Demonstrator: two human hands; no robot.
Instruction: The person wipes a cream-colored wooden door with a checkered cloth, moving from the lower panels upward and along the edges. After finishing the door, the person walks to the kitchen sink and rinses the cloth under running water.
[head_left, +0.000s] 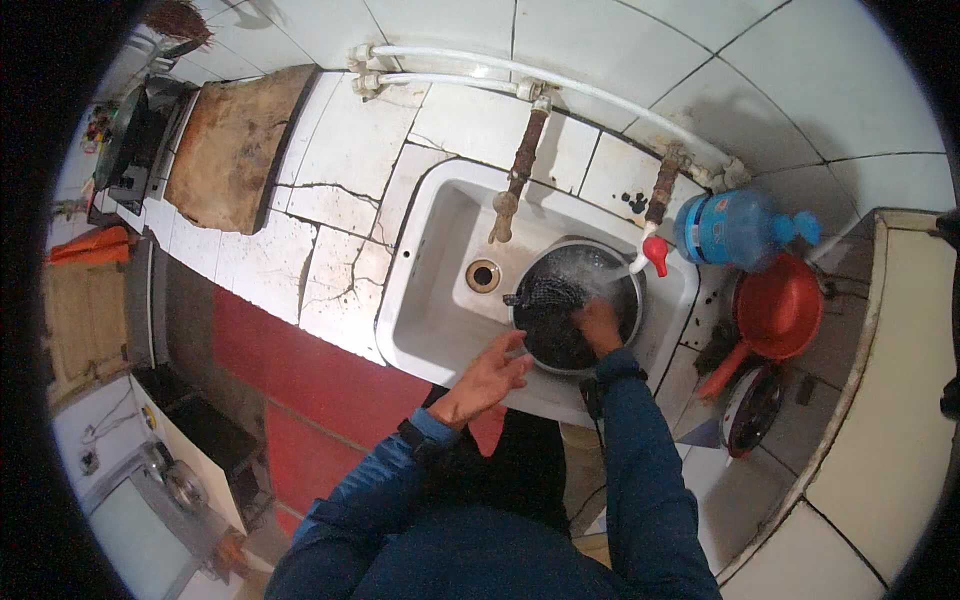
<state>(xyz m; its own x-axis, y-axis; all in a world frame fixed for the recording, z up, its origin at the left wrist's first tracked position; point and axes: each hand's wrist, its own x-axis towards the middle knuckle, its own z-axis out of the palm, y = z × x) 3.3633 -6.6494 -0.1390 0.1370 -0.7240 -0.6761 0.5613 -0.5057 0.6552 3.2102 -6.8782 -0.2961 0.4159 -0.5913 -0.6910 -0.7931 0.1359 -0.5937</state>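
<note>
A round metal-rimmed pot (551, 349), dark inside, stands in the right part of a white ceramic sink (442, 330). From the tap with a red handle (655, 257), water runs into it and splashes. My right hand (600, 326) reaches down inside the pot, blurred; whether its fingers hold anything is hidden. My left hand (487, 379) hovers over the sink's front edge, close to the pot's left rim, its fingers apart and nothing in them. A small dark handle (514, 300) juts from the pot's left side. What lies under the splashing water is unclear.
A rusty second tap (517, 176) overhangs the sink near the drain (483, 276). Right of the sink are a blue plastic bottle (724, 229), a red plastic dipper (780, 307) and a bowl-like vessel (750, 412). A worn wooden board (240, 150) lies on the cracked tile counter (341, 262).
</note>
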